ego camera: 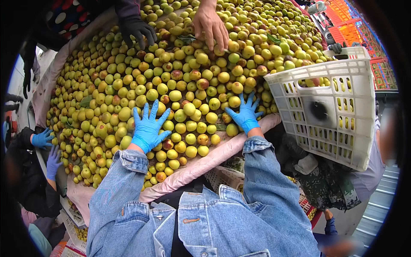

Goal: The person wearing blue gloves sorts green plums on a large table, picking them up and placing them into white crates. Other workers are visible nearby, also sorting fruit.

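Small yellow-green fruits (179,128), which look like jujubes, cover a wide sorting table; several have red-brown patches. My left hand (149,128), in a blue disposable glove, rests on the fruits with its fingers spread. To its right, my right hand (244,112) wears the same kind of glove and lies on the fruits by the table's padded pink edge (205,165), fingers apart. Neither hand grips a fruit. Just right of my right hand, a white plastic crate (321,109) is tilted over the edge with fruits inside.
Across the table are a co-worker's bare hand (210,27) and a dark-gloved hand (136,32). Gloved hands (53,162) of another person work at the left edge. A person in camouflage clothing (334,183) is beside the crate. Orange crates (345,22) stand at upper right.
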Demonstrator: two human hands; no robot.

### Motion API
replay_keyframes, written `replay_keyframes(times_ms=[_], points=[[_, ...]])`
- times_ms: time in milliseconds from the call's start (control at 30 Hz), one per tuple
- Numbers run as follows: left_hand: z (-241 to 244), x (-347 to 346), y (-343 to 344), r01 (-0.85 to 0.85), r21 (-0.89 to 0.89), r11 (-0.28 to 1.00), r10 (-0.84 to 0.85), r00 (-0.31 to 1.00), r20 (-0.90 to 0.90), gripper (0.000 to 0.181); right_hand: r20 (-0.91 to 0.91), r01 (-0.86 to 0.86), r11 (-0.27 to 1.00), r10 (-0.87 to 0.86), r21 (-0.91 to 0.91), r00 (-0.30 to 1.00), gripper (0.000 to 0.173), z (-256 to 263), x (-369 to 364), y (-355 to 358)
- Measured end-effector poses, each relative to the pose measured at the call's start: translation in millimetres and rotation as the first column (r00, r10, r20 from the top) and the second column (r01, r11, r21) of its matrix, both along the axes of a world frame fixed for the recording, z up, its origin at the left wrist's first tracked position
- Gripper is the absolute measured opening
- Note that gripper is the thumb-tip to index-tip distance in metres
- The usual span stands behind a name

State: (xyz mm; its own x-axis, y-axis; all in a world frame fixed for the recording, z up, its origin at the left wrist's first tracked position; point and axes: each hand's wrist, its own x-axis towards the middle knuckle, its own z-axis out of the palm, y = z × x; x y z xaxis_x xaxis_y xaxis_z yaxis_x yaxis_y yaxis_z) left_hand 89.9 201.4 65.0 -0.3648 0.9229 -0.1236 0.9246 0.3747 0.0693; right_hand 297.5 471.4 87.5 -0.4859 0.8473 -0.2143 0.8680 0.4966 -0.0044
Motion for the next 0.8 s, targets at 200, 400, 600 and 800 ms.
replay_keyframes(times_ms=[200,400,600,800], points=[[-7.2,2.8,15.5,-0.003,0.012,1.000,0.003,0.999,0.045,0.076,-0.028,0.009,0.998,-0.011,-0.055,1.000,0.097,-4.7,-2.6,5.1],[-5.2,2.4,16.3,-0.021,-0.018,1.000,0.023,0.996,0.086,0.078,-0.459,-0.294,0.955,0.279,0.039,0.844,0.084,-5.8,-1.4,6.9],[8.4,-7.8,25.7,-0.135,-0.034,0.990,0.139,0.954,0.268,0.105,-0.395,-0.170,0.963,0.076,-0.209,0.916,0.083,-16.3,3.9,5.6],[-3.9,-17.5,25.8,-0.248,0.049,0.967,0.201,0.871,0.448,0.108,-0.323,-0.203,0.975,0.164,-0.091,0.932,0.065,7.9,-0.5,-15.6]])
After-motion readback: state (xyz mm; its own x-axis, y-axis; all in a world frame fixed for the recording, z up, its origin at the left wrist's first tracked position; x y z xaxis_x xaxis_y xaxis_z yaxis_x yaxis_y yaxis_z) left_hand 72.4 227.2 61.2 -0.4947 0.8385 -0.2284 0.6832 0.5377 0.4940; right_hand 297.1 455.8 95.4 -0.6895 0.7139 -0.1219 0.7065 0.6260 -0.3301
